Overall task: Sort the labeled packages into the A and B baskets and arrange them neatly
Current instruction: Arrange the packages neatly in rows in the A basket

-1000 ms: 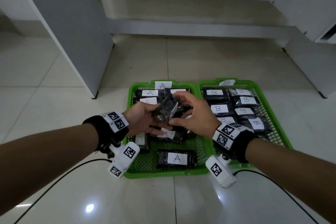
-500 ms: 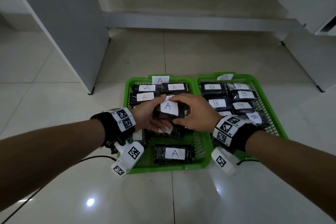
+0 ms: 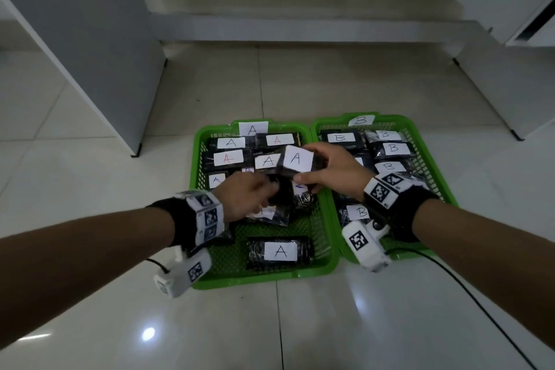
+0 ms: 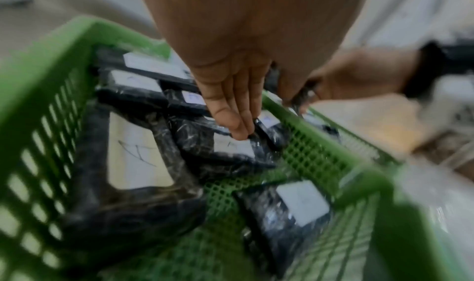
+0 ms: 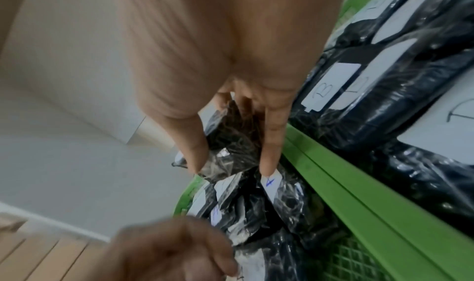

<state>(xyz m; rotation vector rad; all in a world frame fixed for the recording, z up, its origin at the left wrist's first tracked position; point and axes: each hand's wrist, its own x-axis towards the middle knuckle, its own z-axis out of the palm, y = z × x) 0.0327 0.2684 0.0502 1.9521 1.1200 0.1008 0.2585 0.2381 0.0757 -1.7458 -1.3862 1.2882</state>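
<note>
Two green baskets sit side by side on the floor. The A basket [image 3: 326, 219] is on the left and holds black packages with A labels. The B basket [image 3: 420, 141] on the right is full of B packages. The right hand [image 3: 333, 170] holds a black A package [image 3: 295, 161] above the A basket, thumb and fingers curled around it. The left hand [image 3: 243, 198] reaches down with straight fingers [image 4: 237, 111] onto a package in the pile [image 4: 225, 143].
</note>
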